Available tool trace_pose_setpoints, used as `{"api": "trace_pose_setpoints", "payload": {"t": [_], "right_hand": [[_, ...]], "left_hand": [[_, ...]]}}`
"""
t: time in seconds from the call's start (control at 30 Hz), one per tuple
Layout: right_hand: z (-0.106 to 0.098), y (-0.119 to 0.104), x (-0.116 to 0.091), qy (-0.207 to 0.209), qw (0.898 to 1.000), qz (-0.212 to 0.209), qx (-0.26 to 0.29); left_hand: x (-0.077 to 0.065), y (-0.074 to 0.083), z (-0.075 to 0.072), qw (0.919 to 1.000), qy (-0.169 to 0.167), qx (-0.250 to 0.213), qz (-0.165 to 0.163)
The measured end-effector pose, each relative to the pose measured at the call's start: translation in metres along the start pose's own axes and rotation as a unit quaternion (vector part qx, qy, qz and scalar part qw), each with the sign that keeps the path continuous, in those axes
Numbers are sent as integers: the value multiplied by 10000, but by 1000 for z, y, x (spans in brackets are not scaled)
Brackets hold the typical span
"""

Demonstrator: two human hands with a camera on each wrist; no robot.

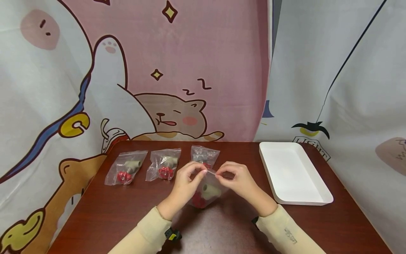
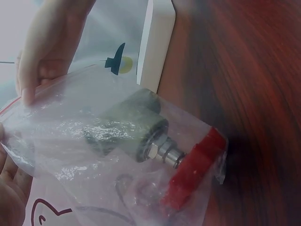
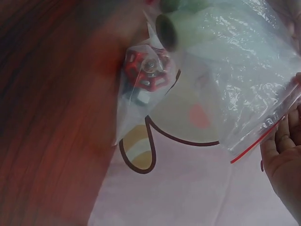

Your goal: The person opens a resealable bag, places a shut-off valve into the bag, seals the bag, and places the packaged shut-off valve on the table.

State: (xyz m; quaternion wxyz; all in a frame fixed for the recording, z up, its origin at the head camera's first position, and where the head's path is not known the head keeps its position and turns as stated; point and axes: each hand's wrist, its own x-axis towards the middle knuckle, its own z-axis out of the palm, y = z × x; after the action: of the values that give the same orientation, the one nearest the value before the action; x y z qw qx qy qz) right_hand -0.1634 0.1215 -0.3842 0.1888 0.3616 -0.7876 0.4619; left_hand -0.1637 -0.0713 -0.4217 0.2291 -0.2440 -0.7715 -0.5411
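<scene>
Both hands pinch the top edge of a clear zip bag (image 1: 213, 181), which hangs over the table between them. Inside it is a valve with a pale green pipe body (image 2: 134, 125), a metal stem and a red handwheel (image 2: 195, 169). My left hand (image 1: 185, 181) holds the left part of the edge between thumb and fingers. With thumb and fingertips, my right hand (image 1: 238, 179) grips the edge a little further right. A red seal line (image 3: 256, 143) runs along the bag's top. Whether the seal is parted cannot be made out.
Similar bagged valves lie along the back of the brown table (image 1: 133, 215): one far left (image 1: 126, 168), one beside it (image 1: 164, 165), and one (image 1: 204, 155) partly hidden behind the hands. A white tray (image 1: 296, 173) stands at the right. A printed curtain (image 1: 222, 70) hangs behind.
</scene>
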Motion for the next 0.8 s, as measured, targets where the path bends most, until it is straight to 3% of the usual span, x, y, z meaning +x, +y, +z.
{"api": "trace_pose_setpoints", "payload": {"t": [0.8], "right_hand": [[-3, 7, -5, -127, 9999, 6, -14]], "left_hand": [[-1, -2, -3, 9998, -69, -141, -76]]}}
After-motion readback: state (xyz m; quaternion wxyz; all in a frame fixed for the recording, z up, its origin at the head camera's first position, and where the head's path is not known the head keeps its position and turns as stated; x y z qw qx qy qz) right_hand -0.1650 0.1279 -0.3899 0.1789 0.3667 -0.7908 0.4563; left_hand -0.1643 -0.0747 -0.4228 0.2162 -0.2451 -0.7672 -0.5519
